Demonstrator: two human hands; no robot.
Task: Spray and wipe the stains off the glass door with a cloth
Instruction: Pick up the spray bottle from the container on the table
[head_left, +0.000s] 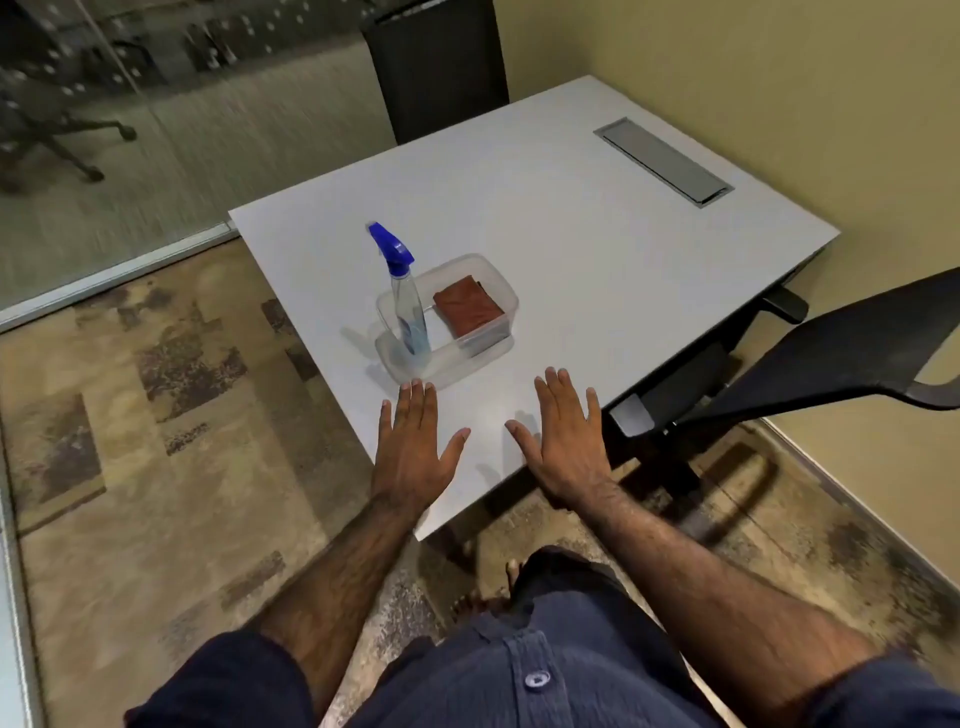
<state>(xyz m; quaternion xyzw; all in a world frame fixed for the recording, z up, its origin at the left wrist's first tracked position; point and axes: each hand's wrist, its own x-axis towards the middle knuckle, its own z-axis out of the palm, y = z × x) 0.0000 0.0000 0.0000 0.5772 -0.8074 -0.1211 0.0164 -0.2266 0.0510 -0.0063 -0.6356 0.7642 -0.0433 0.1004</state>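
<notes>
A person in a dark blue buttoned shirt (519, 670) stands at the near corner of a white rectangular table (597, 270), both forearms reaching forward. The left hand (415, 447) lies palm down over the tabletop with its fingers extended and its thumb spread wide, holding nothing; its fingertips are just beside the near wall of a clear plastic rectangular tub (498, 291). The right hand (566, 441) is likewise flat, fingers splayed and empty, near the table's near edge. Whether the palms press on the surface or hover just above it cannot be told. Inside the tub, a clear spray bottle with a blue trigger head (402, 291) stands upright at the left end, and a folded reddish-brown cloth (467, 309) lies at the right end. The glass door (104, 130) runs along the upper left, well apart from the hands. A black office chair (831, 353) sits to the right of the table, on patterned beige carpet (156, 441).
</notes>
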